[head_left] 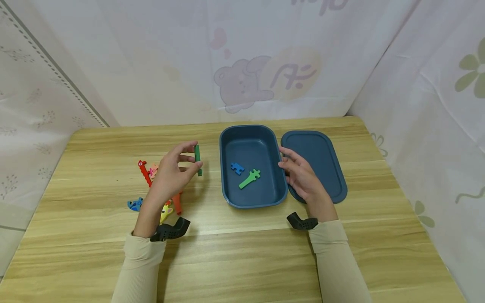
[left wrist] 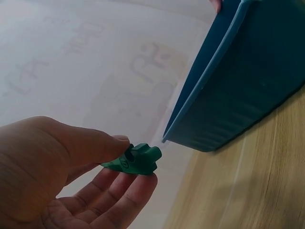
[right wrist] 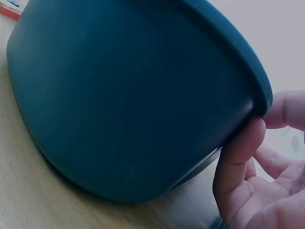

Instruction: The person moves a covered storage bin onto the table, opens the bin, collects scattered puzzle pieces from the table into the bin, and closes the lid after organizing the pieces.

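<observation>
My left hand (head_left: 178, 166) pinches a dark green puzzle piece (head_left: 198, 159) between thumb and fingers, lifted above the table just left of the dark blue box (head_left: 227, 139). The same green piece (left wrist: 136, 161) shows at my fingertips in the left wrist view, close to the box wall (left wrist: 238, 90). Inside the box lie a small blue piece (head_left: 237, 168) and a light green piece (head_left: 249, 178). My right hand (head_left: 297, 170) rests against the box's right rim, thumb and fingers (right wrist: 238, 157) touching the wall (right wrist: 124, 95), fingers loosely bent.
The box's flat blue lid (head_left: 322, 160) lies on the table right of the box, partly under my right hand. More puzzle pieces sit left of my left hand: a red one (head_left: 144, 171), a pink one (head_left: 153, 171), a blue one (head_left: 134, 204), a yellow one (head_left: 165, 212).
</observation>
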